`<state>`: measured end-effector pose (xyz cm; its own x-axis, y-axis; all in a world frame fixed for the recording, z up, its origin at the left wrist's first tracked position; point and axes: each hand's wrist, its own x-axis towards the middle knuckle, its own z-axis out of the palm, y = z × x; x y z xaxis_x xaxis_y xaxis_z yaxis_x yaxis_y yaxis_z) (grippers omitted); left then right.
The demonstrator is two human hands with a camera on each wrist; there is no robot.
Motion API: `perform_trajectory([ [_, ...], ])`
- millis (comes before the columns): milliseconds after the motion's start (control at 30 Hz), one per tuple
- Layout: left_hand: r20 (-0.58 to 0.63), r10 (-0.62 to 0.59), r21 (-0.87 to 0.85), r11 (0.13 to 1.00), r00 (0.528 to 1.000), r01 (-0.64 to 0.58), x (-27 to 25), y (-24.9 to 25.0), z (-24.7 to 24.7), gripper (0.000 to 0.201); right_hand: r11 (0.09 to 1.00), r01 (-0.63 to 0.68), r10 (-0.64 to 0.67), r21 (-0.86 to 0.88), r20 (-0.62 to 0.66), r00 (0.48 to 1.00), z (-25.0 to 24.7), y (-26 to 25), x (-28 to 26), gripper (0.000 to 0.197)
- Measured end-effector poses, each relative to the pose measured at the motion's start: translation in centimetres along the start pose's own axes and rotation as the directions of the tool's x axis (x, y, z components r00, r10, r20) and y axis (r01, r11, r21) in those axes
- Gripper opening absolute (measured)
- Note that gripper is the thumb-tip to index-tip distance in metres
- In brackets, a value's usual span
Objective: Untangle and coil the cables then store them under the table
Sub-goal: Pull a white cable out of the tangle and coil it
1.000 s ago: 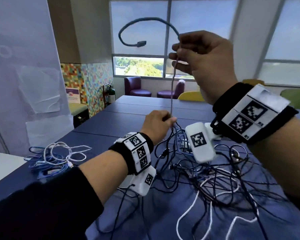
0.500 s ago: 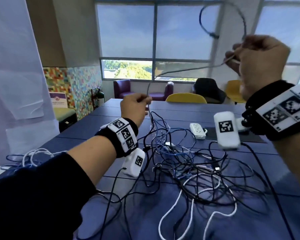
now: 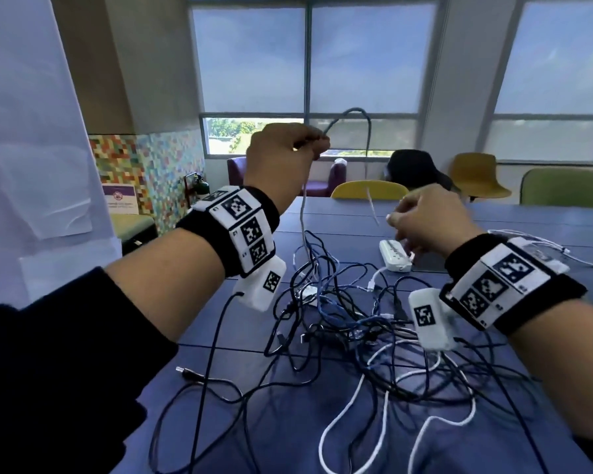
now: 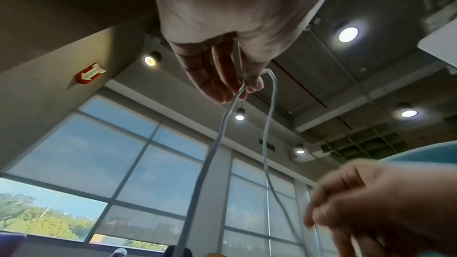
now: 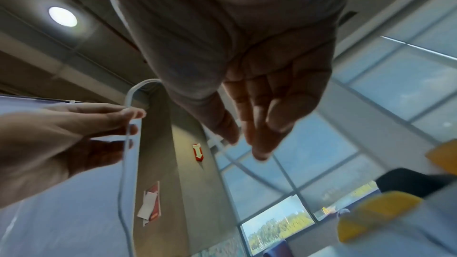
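Note:
A tangle of black, blue and white cables [image 3: 339,319] lies on the blue table [image 3: 254,432]. My left hand [image 3: 317,145] is raised above it and pinches a thin grey cable [image 3: 353,111]; the left wrist view shows the pinch [image 4: 243,90]. From that pinch one strand of the grey cable [image 4: 215,144] hangs down into the tangle. The other arcs up and drops to my right hand [image 3: 396,222]. The right hand [image 5: 237,140] is blurred and lower, with thumb and fingers closing on the cable [image 5: 247,171].
A white power strip [image 3: 394,256] lies beyond the tangle, under my right hand. More white cable [image 3: 579,258] trails at the far right. A yellow chair [image 3: 368,189] and a green chair [image 3: 565,186] stand behind the table. Black leads hang from both wrist cameras.
My left hand rose from the table to well above the tangle, drawing the grey cable up. My right hand came down from high up to just above the power strip.

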<state>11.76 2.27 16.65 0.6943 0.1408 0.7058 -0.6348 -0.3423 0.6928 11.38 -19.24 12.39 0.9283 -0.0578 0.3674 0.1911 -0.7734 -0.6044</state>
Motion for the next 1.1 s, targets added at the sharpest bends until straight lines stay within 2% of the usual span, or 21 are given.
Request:
perform_trajectory([
  [33, 0.021, 0.007, 0.018, 1.0, 1.0, -0.007, -0.1, 0.2, 0.2, 0.011, 0.996, 0.069, -0.074, -0.062, -0.083, 0.994, -0.2, -0.7, 0.0, 0.014],
  [67, 0.039, 0.017, 0.028, 0.999, 0.999, -0.019, -0.3, 0.4, 0.3, 0.01, 0.991, 0.124, -0.131, -0.051, -0.166, 0.977, -0.5, -1.5, -0.2, 0.021],
  [133, 0.084, 0.022, 0.003, 1.0, 0.996, -0.023, -0.9, 0.8, 0.8, 0.011, 0.951, 0.255, -0.201, 0.173, -0.275, 0.94, -1.2, -3.5, -1.0, 0.045],
  [200, 0.148, 0.05, 0.006, 0.999, 0.988, -0.052, -1.6, 1.1, 1.3, 0.012, 0.865, 0.371, -0.277, 0.338, -0.295, 0.914, -1.7, -5.3, -1.8, 0.053],
  [233, 0.177, 0.079, 0.028, 0.996, 0.981, -0.086, -1.9, 1.2, 1.5, 0.012, 0.859, 0.389, -0.312, 0.334, -0.262, 0.913, -2.0, -6.0, -2.1, 0.051],
  [300, 0.189, 0.127, 0.072, 0.987, 0.974, -0.143, -2.3, 1.3, 1.7, 0.009, 0.888, 0.398, -0.369, 0.231, -0.163, 0.915, -2.2, -6.9, -2.3, 0.034],
  [367, 0.17, 0.109, 0.096, 0.987, 0.98, -0.126, -2.4, 1.0, 1.7, 0.004, 0.908, 0.406, -0.394, 0.102, -0.114, 0.912, -2.4, -7.1, -2.1, 0.016],
  [433, 0.193, 0.058, 0.112, 0.99, 0.979, -0.081, -2.4, 0.0, 1.4, 0.018, 0.914, 0.405, -0.398, 0.022, -0.145, 0.906, -2.9, -6.7, -1.9, 0.016],
  [533, 0.299, -0.018, 0.308, 0.948, 0.954, -0.079, -3.0, -2.4, 0.7, 0.011, 0.906, 0.423, -0.406, 0.011, -0.258, 0.877, -4.5, -6.5, -1.8, 0.015],
  [667, 0.236, -0.162, 0.502, 0.865, 0.958, 0.023, -2.9, -6.0, -0.2, 0.012, 0.889, 0.458, -0.385, 0.014, -0.519, 0.763, -6.8, -6.3, -1.7, 0.019],
  [800, 0.211, -0.25, 0.602, 0.795, 0.945, 0.076, -2.5, -7.7, -0.6, 0.015, 0.854, 0.512, -0.291, 0.089, -0.734, 0.614, -9.0, -5.8, -1.1, 0.027],
  [867, 0.219, -0.301, 0.583, 0.803, 0.928, 0.123, -2.4, -8.1, -0.7, 0.023, 0.849, 0.518, -0.249, 0.103, -0.786, 0.565, -9.5, -5.5, -1.0, 0.022],
  [967, 0.214, -0.309, 0.491, 0.854, 0.927, 0.171, -2.3, -7.8, -0.1, 0.029, 0.875, 0.475, -0.185, 0.096, -0.84, 0.51, -9.3, -4.4, -1.0, 0.021],
  [1000, 0.191, -0.29, 0.452, 0.874, 0.938, 0.178, -2.1, -7.6, 0.2, 0.028, 0.887, 0.45, -0.167, 0.098, -0.843, 0.512, -9.3, -3.9, -1.0, 0.021],
  [1033, 0.146, -0.25, 0.406, 0.897, 0.957, 0.173, -1.8, -7.3, 0.3, 0.027, 0.898, 0.426, -0.153, 0.109, -0.831, 0.535, -9.2, -3.4, -0.9, 0.021],
  [1100, 0.012, -0.149, 0.299, 0.944, 0.989, 0.138, -0.9, -6.2, 0.0, 0.028, 0.926, 0.356, -0.136, 0.127, -0.765, 0.629, -9.0, -2.5, -0.7, 0.028],
])
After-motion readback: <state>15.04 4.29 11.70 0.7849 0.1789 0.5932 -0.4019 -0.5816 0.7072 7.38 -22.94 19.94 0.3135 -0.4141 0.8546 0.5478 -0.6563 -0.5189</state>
